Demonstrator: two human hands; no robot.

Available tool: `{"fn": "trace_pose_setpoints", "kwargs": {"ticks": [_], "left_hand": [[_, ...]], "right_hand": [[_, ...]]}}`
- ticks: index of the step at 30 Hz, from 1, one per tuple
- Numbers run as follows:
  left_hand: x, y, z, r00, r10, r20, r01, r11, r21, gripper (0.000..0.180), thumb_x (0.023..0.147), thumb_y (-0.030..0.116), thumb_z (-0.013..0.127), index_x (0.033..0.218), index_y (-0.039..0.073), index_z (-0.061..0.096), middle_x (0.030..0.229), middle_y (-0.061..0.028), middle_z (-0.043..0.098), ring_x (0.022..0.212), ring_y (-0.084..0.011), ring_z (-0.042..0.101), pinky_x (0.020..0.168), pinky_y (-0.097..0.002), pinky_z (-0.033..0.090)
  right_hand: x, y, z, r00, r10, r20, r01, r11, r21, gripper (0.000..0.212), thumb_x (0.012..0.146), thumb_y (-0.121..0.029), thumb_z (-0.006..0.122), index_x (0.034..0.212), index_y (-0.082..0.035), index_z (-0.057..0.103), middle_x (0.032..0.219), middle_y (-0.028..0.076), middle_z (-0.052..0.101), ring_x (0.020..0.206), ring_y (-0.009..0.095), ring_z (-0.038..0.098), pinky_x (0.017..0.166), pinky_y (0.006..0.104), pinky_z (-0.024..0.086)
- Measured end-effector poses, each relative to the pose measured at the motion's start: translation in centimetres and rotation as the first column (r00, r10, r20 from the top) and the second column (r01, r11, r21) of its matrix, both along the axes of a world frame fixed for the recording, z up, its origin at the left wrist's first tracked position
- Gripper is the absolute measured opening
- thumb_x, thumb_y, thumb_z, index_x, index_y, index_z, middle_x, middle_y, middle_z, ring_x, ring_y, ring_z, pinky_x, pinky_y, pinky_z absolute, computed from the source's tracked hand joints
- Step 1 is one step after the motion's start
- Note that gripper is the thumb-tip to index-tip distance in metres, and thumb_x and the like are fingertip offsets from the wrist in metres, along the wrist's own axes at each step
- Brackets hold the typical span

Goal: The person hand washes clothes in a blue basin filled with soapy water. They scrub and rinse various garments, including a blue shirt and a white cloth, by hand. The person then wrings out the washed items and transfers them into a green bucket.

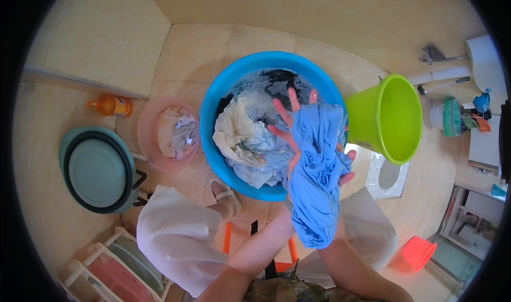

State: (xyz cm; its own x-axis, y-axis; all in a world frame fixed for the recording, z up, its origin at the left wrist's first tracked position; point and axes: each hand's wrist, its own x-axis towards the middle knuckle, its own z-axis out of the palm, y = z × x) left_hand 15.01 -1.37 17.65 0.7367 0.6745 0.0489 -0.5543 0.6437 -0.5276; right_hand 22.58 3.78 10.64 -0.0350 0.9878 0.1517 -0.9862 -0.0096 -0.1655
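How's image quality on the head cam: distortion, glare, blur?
Head view: strong fisheye, straight edges bowing toward a black rim; head view: washed-out patch by the white ceramic squat toilet; head view: crumpled light-blue cloth fairly crisp, no obvious motion blur; head view: small items at far right look softer.

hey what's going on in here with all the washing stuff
A person is holding a bunched blue cloth over the near right rim of a blue tub, the left hand with fingers spread, the right hand mostly hidden behind it. Pale clothes lie in sudsy water in the tub. A pink basin stands to the left, a green bucket to the right.
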Motion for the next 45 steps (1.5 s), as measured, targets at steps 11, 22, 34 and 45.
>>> {"fn": "trace_pose_setpoints", "kwargs": {"ticks": [11,22,34,45], "left_hand": [[-3.9,2.0,-0.7,0.777,-0.347,-0.525,0.377,0.925,-0.052,0.046,0.091,0.025,0.061,0.129,0.002,0.049,0.106,-0.0110,0.064,0.093,-0.0249,0.065,0.078,-0.0394,0.055],[-3.1,4.3,0.2,0.325,-0.037,-0.945,0.552,0.819,0.158,0.048,0.079,0.015,0.077,0.119,0.001,0.055,0.097,-0.0047,0.065,0.087,-0.0145,0.064,0.077,-0.0294,0.053],[-3.5,3.5,-5.1,0.041,0.305,-0.951,0.665,0.703,0.254,0.046,0.073,0.016,0.077,0.112,-0.003,0.061,0.104,-0.0071,0.066,0.096,-0.0169,0.062,0.086,-0.0313,0.048],[-3.0,3.4,-10.7,-0.144,0.636,-0.758,0.789,0.536,0.300,0.042,0.079,0.032,0.072,0.106,0.002,0.064,0.100,-0.0127,0.070,0.097,-0.0268,0.066,0.081,-0.0358,0.050]], "right_hand": [[4.7,1.3,4.1,0.848,0.327,0.417,-0.240,0.938,-0.250,0.035,0.079,-0.032,0.073,0.103,-0.012,0.055,0.110,0.008,0.050,0.105,0.030,0.055,0.088,0.0528,0.048],[4.1,3.2,6.6,0.195,0.312,0.930,-0.026,0.949,-0.313,0.014,0.083,-0.012,0.072,0.093,-0.003,0.067,0.093,0.002,0.067,0.088,0.008,0.059,0.077,0.0242,0.049],[0.6,3.2,3.9,-0.387,-0.119,0.914,-0.023,0.993,0.120,0.021,0.080,-0.022,0.072,0.079,-0.002,0.067,0.074,0.015,0.063,0.066,0.031,0.061,0.062,0.0369,0.049],[-1.4,3.4,0.4,-0.691,-0.020,0.723,0.027,0.998,0.053,0.028,0.088,-0.027,0.055,0.073,-0.007,0.067,0.081,0.017,0.064,0.074,0.039,0.062,0.067,0.0500,0.051]]}}
